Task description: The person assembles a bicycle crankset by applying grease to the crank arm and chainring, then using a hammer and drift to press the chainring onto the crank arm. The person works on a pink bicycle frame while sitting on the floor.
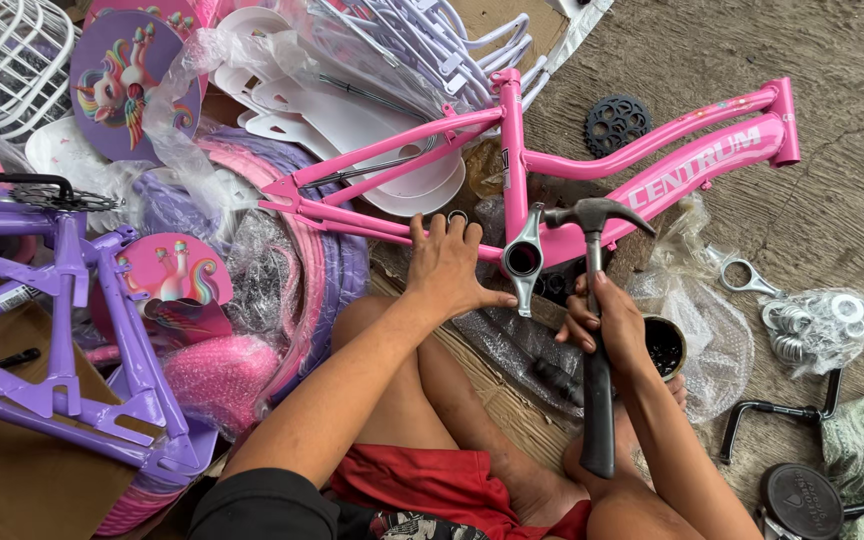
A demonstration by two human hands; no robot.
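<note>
Pink bicycle frame (552, 165) lies flat on the concrete floor (832, 60) in front of the seated person, its bottom bracket shell (523, 258) facing up. The left hand (445, 265) rests spread and open on the frame tube just beside that shell, holding nothing. The right hand (607, 325) is wrapped around the handle of a claw hammer (594, 330), whose head hangs just right of the shell, possibly not touching it. A small tin (667, 347) sits behind the right hand. A purple frame (62, 330) lies at the left, a black sprocket (616, 122) beyond the pink tubes.
</note>
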